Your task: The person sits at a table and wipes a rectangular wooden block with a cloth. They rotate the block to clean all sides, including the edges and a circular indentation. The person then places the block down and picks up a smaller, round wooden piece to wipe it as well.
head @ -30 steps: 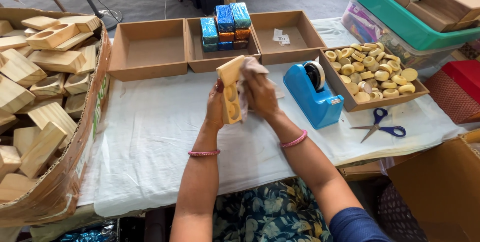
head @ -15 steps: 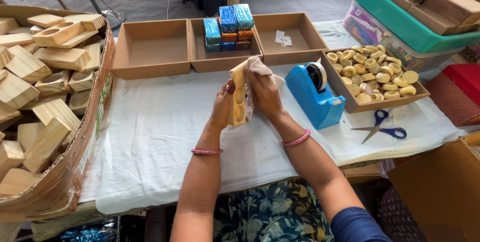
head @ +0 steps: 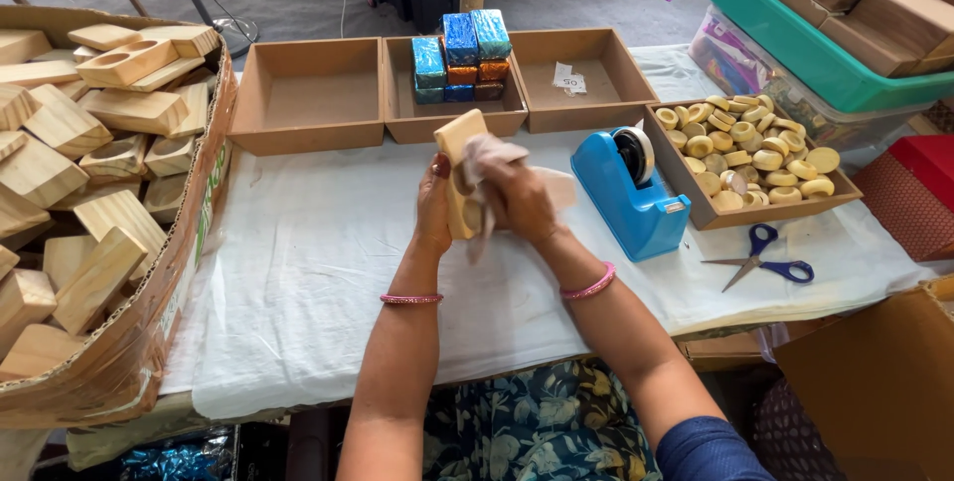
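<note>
a pale rectangular wooden block (head: 459, 168) was held upright at frame centre, above the white cloth-covered table (head: 308, 272). the left hand (head: 434, 205) was closed around the block's left edge, fingers curled. the right hand (head: 517, 201) was pressed against the block's right face, gripping a crumpled pale cloth (head: 489, 155) against the wood. just right of the hands a blue tape dispenser (head: 636, 198) was noted; blue-handled scissors (head: 760, 257) lay further right. three brown cardboard trays (head: 308, 93) stood along the upper centre, the middle one holding foil-wrapped blocks (head: 459, 56). a cardboard box of wooden blocks (head: 89, 173) filled the left of the frame.
</note>
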